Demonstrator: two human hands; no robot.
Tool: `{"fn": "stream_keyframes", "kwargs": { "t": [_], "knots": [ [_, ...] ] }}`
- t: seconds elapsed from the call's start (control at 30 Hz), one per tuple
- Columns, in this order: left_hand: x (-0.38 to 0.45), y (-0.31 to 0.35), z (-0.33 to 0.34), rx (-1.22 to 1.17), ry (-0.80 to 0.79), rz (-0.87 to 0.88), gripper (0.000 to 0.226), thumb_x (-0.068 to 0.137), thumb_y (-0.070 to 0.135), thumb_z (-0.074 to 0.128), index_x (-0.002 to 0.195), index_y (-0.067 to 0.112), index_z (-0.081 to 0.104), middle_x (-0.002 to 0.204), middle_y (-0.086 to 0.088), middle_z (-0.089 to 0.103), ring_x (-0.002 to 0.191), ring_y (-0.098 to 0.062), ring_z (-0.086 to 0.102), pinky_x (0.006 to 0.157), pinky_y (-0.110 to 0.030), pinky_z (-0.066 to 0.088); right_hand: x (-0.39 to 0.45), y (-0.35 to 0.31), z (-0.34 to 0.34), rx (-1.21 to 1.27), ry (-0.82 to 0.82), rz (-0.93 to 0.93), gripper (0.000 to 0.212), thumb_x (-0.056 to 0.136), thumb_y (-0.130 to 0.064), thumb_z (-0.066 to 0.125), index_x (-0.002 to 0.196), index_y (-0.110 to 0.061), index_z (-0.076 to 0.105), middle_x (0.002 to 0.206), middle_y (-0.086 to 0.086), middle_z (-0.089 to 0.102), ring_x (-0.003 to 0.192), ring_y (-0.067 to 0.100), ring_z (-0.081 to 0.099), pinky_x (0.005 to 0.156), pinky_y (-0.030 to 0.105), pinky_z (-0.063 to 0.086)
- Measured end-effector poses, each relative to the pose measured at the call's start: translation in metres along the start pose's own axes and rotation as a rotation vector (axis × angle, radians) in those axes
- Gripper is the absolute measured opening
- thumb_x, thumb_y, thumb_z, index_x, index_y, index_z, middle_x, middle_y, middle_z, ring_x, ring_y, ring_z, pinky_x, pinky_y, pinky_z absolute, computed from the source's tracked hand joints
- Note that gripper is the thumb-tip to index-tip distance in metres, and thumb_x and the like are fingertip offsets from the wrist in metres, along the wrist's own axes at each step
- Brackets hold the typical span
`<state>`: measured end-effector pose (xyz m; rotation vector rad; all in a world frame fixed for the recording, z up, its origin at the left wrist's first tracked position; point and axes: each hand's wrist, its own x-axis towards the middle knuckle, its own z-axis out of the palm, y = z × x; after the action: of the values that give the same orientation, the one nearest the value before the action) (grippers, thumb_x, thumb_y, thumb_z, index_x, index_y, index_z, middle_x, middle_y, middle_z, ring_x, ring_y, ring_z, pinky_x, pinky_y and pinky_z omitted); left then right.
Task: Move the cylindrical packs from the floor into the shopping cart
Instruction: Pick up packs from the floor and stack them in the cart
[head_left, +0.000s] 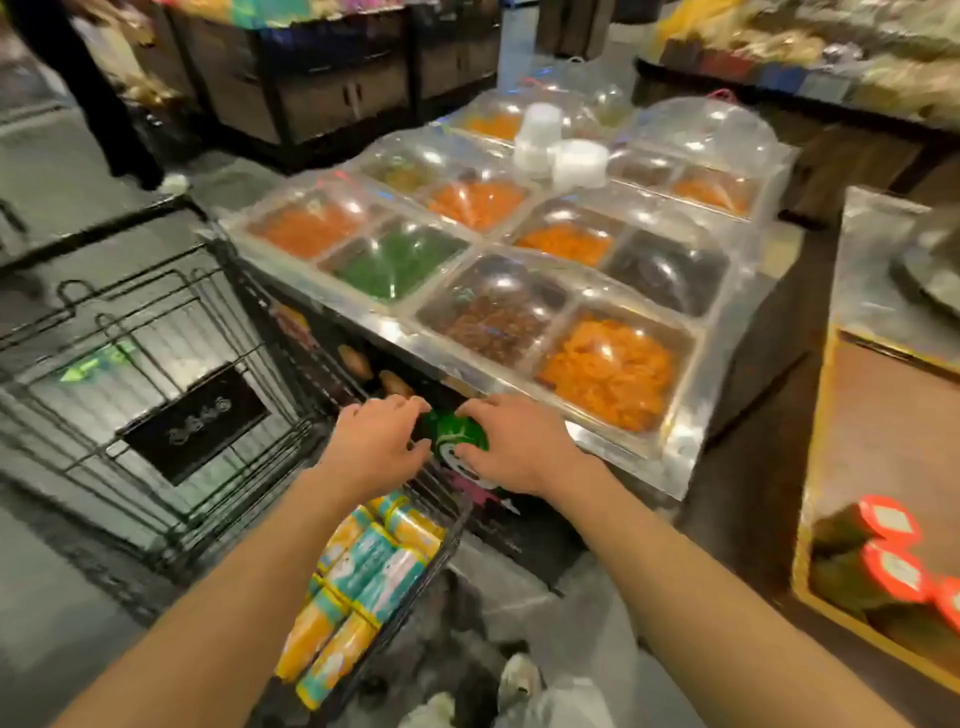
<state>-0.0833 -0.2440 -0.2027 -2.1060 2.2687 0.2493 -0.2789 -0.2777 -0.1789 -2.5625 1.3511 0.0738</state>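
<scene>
A: Counter first, the big shiny one with clear lids over orange, green and brown food.

B: And beside it?

A: I see the black wire shopping cart on its left, touching it. Yellow and teal cylindrical packs lie in the cart's near end.

B: Your hands?

A: My left hand and right hand curl around a green pack, held above those packs.
</scene>
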Motion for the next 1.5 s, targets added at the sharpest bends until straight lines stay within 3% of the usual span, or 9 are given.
{"fn": "stream_keyframes", "kwargs": {
  "t": [0.2, 0.3, 0.37, 0.47, 0.6, 0.77, 0.93, 1.13, 1.5],
  "knots": [
    [0.021, 0.181, -0.045, 0.051, -0.003, 0.469, 0.059, 0.094, 0.056, 0.044, 0.143, 0.023, 0.048, 0.133, -0.004, 0.060, 0.121, -0.030, 0.058, 0.095, -0.044, 0.049, -0.188, 0.120, -0.014, 0.115, 0.135, 0.480, 0.056, 0.096, -0.055, 0.049, 0.145, -0.031, 0.047, 0.139, 0.004, 0.059, 0.126, 0.031, 0.055, 0.097, 0.045, 0.052],
    [0.006, 0.294, -0.051, 0.083, 0.002, 0.686, 0.076, 0.081, 0.065, 0.024, 0.142, 0.027, 0.048, 0.137, -0.003, 0.058, 0.123, -0.030, 0.057, 0.096, -0.046, 0.049, -0.294, 0.155, -0.005, 0.201, 0.200, 0.736, 0.055, 0.096, -0.053, 0.052, 0.145, -0.028, 0.047, 0.137, 0.008, 0.060, 0.126, 0.034, 0.056, 0.096, 0.043, 0.049],
    [-0.016, 0.377, -0.047, 0.147, -0.006, 0.822, 0.071, 0.082, 0.059, 0.028, 0.142, 0.027, 0.048, 0.136, -0.004, 0.059, 0.124, -0.029, 0.057, 0.097, -0.044, 0.048, -0.371, 0.169, 0.003, 0.242, 0.265, 0.883, 0.050, 0.095, -0.050, 0.055, 0.140, -0.027, 0.052, 0.136, 0.010, 0.060, 0.125, 0.035, 0.057, 0.094, 0.043, 0.049],
    [-0.066, 0.499, -0.032, 0.223, -0.031, 1.010, 0.058, 0.087, 0.054, 0.035, 0.138, 0.029, 0.048, 0.133, -0.004, 0.061, 0.122, -0.031, 0.059, 0.096, -0.045, 0.049, -0.500, 0.183, 0.012, 0.230, 0.336, 1.098, 0.046, 0.094, -0.049, 0.055, 0.135, -0.028, 0.053, 0.132, 0.007, 0.061, 0.123, 0.034, 0.058, 0.093, 0.044, 0.050],
    [-0.150, 0.642, -0.005, 0.214, -0.033, 1.287, 0.070, 0.080, 0.063, 0.022, 0.130, 0.026, 0.053, 0.126, -0.005, 0.064, 0.114, -0.031, 0.062, 0.087, -0.043, 0.052, -0.671, 0.186, 0.019, 0.231, 0.336, 1.417, 0.055, 0.097, -0.053, 0.052, 0.146, -0.030, 0.045, 0.135, 0.006, 0.058, 0.126, 0.032, 0.054, 0.096, 0.046, 0.051],
    [-0.250, 0.778, 0.024, 0.172, -0.021, 1.660, 0.054, 0.095, 0.049, 0.049, 0.143, 0.024, 0.044, 0.136, -0.003, 0.059, 0.124, -0.028, 0.058, 0.092, -0.044, 0.052, -0.820, 0.146, 0.046, 0.266, 0.379, 1.781, 0.055, 0.095, -0.052, 0.053, 0.145, -0.031, 0.045, 0.139, 0.006, 0.058, 0.126, 0.032, 0.056, 0.092, 0.042, 0.049],
    [-0.336, 0.878, 0.049, 0.204, -0.007, 1.946, 0.055, 0.095, 0.048, 0.048, 0.145, 0.026, 0.040, 0.136, -0.002, 0.058, 0.123, -0.028, 0.057, 0.094, -0.043, 0.051, -0.908, 0.107, 0.062, 0.284, 0.414, 2.116, 0.057, 0.093, -0.054, 0.056, 0.146, -0.035, 0.047, 0.138, 0.007, 0.058, 0.129, 0.031, 0.054, 0.097, 0.041, 0.047],
    [-0.397, 0.967, 0.071, 0.165, -0.073, 2.200, 0.054, 0.095, 0.048, 0.047, 0.144, 0.027, 0.042, 0.134, -0.002, 0.057, 0.124, -0.028, 0.055, 0.097, -0.046, 0.046, -0.963, 0.101, 0.072, 0.324, 0.455, 2.360, 0.057, 0.093, -0.054, 0.057, 0.144, -0.032, 0.047, 0.138, 0.006, 0.058, 0.129, 0.030, 0.053, 0.097, 0.040, 0.047],
    [-0.418, 1.104, 0.093, 0.257, -0.162, 2.394, 0.055, 0.099, 0.049, 0.046, 0.148, 0.025, 0.037, 0.136, -0.004, 0.056, 0.119, -0.028, 0.057, 0.091, -0.044, 0.050, -1.015, 0.171, 0.067, 0.371, 0.454, 2.582, 0.058, 0.092, -0.055, 0.055, 0.145, -0.034, 0.047, 0.141, 0.000, 0.059, 0.128, 0.024, 0.055, 0.090, 0.039, 0.051]
  ]
}}
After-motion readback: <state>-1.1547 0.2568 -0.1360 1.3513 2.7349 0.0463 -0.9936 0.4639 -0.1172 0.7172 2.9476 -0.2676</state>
